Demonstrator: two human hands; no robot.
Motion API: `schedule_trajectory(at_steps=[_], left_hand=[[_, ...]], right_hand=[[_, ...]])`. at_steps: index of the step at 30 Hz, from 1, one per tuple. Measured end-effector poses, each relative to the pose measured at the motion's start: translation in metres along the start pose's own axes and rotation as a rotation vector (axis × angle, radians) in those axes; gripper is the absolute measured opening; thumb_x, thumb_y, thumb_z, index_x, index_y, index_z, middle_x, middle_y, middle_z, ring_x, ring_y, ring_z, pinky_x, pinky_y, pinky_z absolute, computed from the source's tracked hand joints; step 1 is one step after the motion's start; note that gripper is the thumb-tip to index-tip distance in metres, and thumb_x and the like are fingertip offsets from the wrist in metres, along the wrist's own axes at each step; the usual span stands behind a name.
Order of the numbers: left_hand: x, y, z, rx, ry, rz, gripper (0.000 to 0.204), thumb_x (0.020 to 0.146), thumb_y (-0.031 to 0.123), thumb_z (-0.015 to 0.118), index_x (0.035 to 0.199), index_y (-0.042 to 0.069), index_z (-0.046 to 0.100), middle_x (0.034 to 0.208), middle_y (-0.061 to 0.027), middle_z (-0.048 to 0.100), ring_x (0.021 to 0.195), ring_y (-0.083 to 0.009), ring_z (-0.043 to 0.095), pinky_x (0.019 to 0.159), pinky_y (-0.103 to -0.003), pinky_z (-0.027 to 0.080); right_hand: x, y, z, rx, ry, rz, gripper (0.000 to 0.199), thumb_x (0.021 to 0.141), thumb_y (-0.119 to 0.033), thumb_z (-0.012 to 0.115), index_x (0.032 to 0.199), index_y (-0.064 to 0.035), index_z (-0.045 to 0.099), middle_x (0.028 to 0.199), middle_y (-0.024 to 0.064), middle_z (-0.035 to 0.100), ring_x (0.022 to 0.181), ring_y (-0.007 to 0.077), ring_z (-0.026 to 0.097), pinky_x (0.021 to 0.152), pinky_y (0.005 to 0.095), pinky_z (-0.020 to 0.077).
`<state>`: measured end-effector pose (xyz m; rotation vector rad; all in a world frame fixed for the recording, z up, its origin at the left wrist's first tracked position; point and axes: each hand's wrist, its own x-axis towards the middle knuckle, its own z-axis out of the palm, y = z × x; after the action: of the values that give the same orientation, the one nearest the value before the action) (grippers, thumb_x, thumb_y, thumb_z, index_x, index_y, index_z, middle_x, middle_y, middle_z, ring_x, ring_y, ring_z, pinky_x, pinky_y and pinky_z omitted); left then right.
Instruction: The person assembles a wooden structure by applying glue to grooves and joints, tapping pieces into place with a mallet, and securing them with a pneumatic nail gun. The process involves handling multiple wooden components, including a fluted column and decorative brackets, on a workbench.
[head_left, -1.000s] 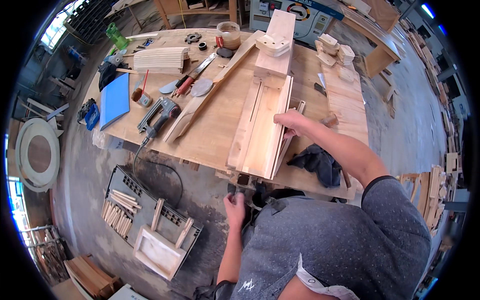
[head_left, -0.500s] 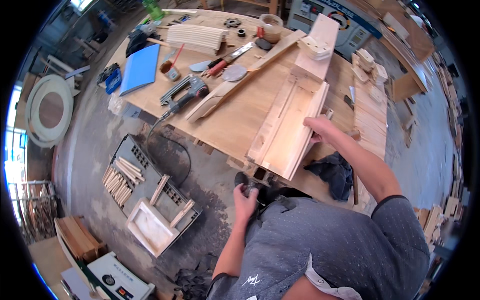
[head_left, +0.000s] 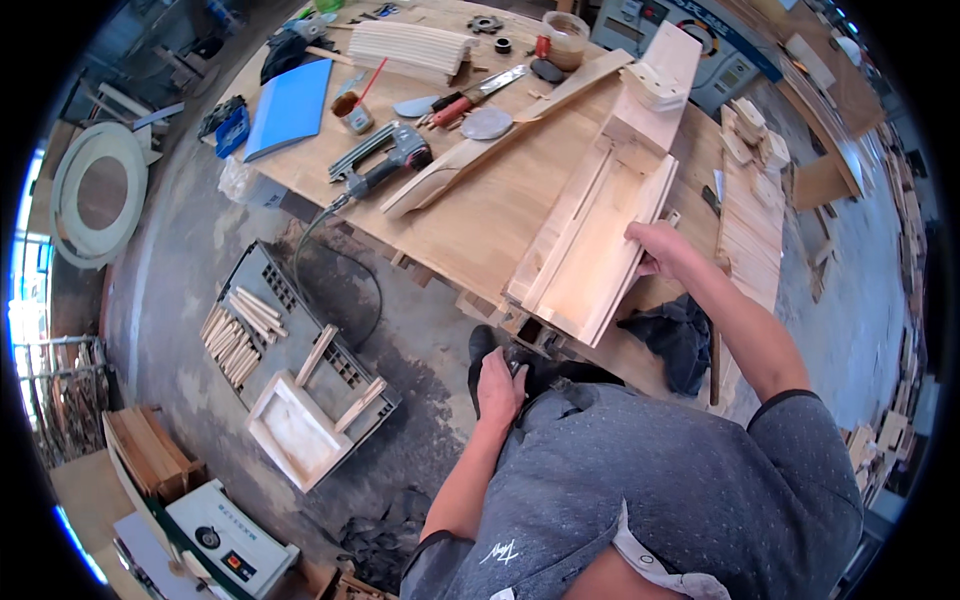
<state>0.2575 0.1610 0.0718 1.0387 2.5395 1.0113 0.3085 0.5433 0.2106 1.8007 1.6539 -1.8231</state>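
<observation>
Gripping wooden trough [head_left: 600,260], right of centre in frame, by its right wall [head_left: 608,310] with fingers of right hand [head_left: 660,249]; cannot tell hold of left hand [head_left: 500,388]. Probably stiff, fairly light; best held by both walls.

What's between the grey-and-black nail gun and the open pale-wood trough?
Head view: a long narrow pale wooden piece, then bare plywood tabletop up to the trough.

- Pale wooden worktop [head_left: 500,212] over a grey concrete floor [head_left: 190,260] with dark blotches
- Bright daylight in a window [head_left: 32,290] at the left rim
- Blue-and-white machine cabinet [head_left: 733,72] beyond the worktop's far edge
- Brown side table [head_left: 828,185], upper right
- Timber pieces [head_left: 891,432] piled along the right
</observation>
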Motion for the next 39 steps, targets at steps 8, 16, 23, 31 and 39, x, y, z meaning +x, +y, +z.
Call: schedule_trajectory(at_steps=[8,16,23,31,39], left_hand=[[-0.002,-0.007,-0.001,0.064,-0.181,-0.041,0.038,0.092,0.023,0.068,0.119,0.001,0.053,0.099,-0.0203,0.060,0.086,-0.0387,0.065,0.071,-0.045,0.055],[0.003,-0.009,-0.001,0.075,-0.143,0.036,0.033,0.093,0.023,0.066,0.115,0.002,0.054,0.096,-0.0193,0.059,0.082,-0.0382,0.065,0.067,-0.045,0.055],[0.004,-0.014,-0.016,0.006,-0.278,-0.006,0.050,0.093,0.030,0.069,0.126,-0.004,0.053,0.107,-0.0236,0.060,0.100,-0.0392,0.064,0.084,-0.044,0.054],[0.136,0.053,-0.158,-0.509,-0.203,-0.086,0.071,0.090,0.030,0.074,0.143,-0.006,0.043,0.131,-0.0242,0.058,0.118,-0.0300,0.062,0.102,-0.041,0.051],[0.274,0.035,-0.285,-0.707,-0.277,-0.163,0.045,0.090,0.009,0.074,0.130,-0.005,0.059,0.115,-0.0112,0.070,0.101,-0.0192,0.070,0.082,-0.033,0.059]], right_hand=[[-0.005,-0.007,0.005,-0.006,0.047,-0.001,0.034,0.083,-0.020,0.066,0.108,0.0039,0.063,0.092,0.0122,0.069,0.073,0.0246,0.072,0.058,0.0370,0.0610],[-0.022,-0.007,0.004,0.056,0.108,-0.080,0.037,0.083,-0.017,0.064,0.109,0.0091,0.063,0.094,0.0156,0.069,0.078,0.0271,0.072,0.060,0.0392,0.0617],[-0.082,-0.039,-0.010,-0.061,0.153,-0.259,0.045,0.082,-0.019,0.064,0.116,0.0113,0.062,0.096,0.0169,0.069,0.080,0.0269,0.071,0.059,0.0396,0.0605],[-0.145,-0.091,0.030,-0.297,0.132,-0.714,0.031,0.083,-0.020,0.066,0.090,0.0099,0.071,0.067,0.0098,0.068,0.058,0.0198,0.068,0.052,0.0332,0.0531],[-0.170,-0.174,0.166,-0.576,-0.069,-1.014,0.040,0.086,-0.020,0.067,0.122,-0.0006,0.066,0.071,0.0172,0.069,0.061,0.0304,0.069,0.063,0.0387,0.0553]])
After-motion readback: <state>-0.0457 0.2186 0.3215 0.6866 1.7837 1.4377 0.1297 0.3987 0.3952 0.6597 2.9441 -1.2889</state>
